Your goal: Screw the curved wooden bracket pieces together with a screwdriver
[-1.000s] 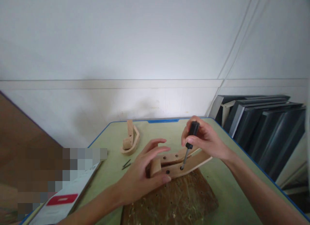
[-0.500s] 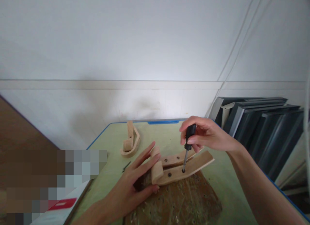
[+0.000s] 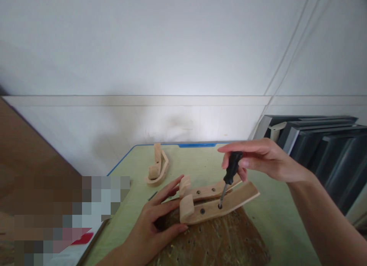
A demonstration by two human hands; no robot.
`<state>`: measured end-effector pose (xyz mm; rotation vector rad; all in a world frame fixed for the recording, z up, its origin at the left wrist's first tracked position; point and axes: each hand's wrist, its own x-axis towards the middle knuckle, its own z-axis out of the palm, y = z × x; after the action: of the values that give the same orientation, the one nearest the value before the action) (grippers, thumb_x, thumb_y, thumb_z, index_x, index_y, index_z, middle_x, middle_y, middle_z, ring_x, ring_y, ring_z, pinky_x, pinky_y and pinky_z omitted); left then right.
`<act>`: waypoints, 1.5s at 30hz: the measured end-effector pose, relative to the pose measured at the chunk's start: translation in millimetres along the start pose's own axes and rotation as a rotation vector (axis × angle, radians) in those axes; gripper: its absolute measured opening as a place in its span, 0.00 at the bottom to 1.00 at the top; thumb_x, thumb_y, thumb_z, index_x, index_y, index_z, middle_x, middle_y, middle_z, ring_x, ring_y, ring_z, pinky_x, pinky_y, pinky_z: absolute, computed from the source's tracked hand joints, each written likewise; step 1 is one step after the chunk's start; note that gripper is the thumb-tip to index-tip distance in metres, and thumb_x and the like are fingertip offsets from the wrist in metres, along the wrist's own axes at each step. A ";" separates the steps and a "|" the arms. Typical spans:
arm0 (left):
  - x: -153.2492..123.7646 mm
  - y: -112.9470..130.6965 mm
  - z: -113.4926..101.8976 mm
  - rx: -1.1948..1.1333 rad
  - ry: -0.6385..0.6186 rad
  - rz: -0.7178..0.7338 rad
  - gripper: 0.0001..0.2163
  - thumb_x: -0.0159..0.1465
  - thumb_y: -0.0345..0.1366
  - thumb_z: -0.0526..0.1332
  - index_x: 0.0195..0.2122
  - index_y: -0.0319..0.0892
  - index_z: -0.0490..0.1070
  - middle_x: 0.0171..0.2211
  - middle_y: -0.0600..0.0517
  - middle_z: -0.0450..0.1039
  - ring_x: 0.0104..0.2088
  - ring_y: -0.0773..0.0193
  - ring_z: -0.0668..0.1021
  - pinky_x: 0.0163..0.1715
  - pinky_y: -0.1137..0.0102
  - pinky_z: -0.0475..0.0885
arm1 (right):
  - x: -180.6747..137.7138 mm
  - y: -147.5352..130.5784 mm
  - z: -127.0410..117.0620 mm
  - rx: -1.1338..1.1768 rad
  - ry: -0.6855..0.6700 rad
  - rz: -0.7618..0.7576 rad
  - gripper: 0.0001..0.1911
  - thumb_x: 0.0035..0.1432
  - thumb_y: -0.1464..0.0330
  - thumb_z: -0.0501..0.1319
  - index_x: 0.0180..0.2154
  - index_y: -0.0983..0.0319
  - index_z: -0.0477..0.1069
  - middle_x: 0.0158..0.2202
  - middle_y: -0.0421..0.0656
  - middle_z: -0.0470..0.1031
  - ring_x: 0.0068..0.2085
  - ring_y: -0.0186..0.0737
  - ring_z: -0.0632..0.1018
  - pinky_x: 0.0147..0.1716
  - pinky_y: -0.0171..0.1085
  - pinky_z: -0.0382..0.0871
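Note:
My right hand grips the black handle of a screwdriver between thumb and fingers. The shaft slants down, its tip in a hole of the nearer curved wooden piece. A second, similar wooden piece lies just behind it. Both have a raised, hooked left end and dark screw holes. My left hand braces the hooked ends, thumb at the near corner and stretched fingers along the far side. Beneath the pieces is a scuffed brown board. Another pair of wooden hooks rests farther back.
The pale green tabletop has a blue edge and meets a white wall. A small dark rod lies left of the pieces. Dark panels lean at the right. A brown surface stands at the left.
The screwdriver leans more to the right, and my right hand's index finger has straightened over its handle. My left fingers have shifted off the hooked ends' tops. The view has moved slightly left.

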<state>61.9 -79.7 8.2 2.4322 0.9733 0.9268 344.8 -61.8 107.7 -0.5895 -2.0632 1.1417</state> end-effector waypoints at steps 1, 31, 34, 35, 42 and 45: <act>-0.1 -0.4 0.5 -0.002 -0.002 0.000 0.18 0.52 0.39 0.64 0.46 0.51 0.70 0.59 0.50 0.56 0.53 0.53 0.68 0.49 0.61 0.67 | 0.2 0.4 0.2 -0.003 0.006 0.000 0.16 0.59 0.74 0.53 0.50 0.60 0.65 0.37 0.44 0.72 0.27 0.25 0.73 0.27 0.27 0.70; -0.5 3.4 8.3 -0.075 0.106 -0.092 0.14 0.50 0.41 0.65 0.39 0.51 0.75 0.56 0.51 0.61 0.46 0.53 0.73 0.45 0.60 0.69 | 6.9 9.9 10.1 -0.117 0.286 -0.039 0.13 0.45 0.74 0.65 0.26 0.62 0.60 0.26 0.38 0.65 0.27 0.30 0.67 0.22 0.31 0.61; 0.2 4.3 9.1 -0.089 0.122 -0.097 0.13 0.49 0.40 0.66 0.37 0.51 0.76 0.56 0.53 0.62 0.45 0.53 0.74 0.44 0.62 0.70 | 7.0 8.7 13.5 -0.100 0.299 -0.046 0.15 0.44 0.75 0.65 0.25 0.61 0.58 0.25 0.37 0.66 0.26 0.30 0.67 0.22 0.30 0.59; 0.3 4.3 9.4 -0.095 0.126 -0.097 0.13 0.48 0.40 0.66 0.37 0.50 0.76 0.56 0.53 0.62 0.45 0.53 0.74 0.44 0.63 0.70 | 7.0 8.4 14.3 -0.098 0.299 -0.048 0.15 0.44 0.75 0.65 0.26 0.61 0.58 0.25 0.36 0.67 0.25 0.29 0.67 0.21 0.30 0.59; -1.1 -1.3 8.8 -0.103 0.115 -0.072 0.14 0.48 0.39 0.67 0.38 0.51 0.75 0.56 0.50 0.61 0.46 0.55 0.73 0.44 0.62 0.70 | 6.0 5.6 10.4 -0.064 0.155 -0.107 0.06 0.50 0.74 0.62 0.32 0.65 0.66 0.27 0.40 0.71 0.28 0.30 0.71 0.24 0.29 0.64; -1.5 -3.0 7.1 -0.058 0.064 -0.051 0.15 0.49 0.37 0.66 0.39 0.51 0.74 0.57 0.50 0.60 0.47 0.54 0.73 0.43 0.62 0.71 | 0.5 -0.7 5.2 -0.040 0.054 -0.048 0.06 0.54 0.72 0.59 0.36 0.65 0.69 0.31 0.43 0.72 0.27 0.28 0.70 0.23 0.27 0.65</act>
<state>64.6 -79.3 0.8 2.3314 1.0112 1.0068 340.5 -64.7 106.5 -0.5804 -2.0477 1.0477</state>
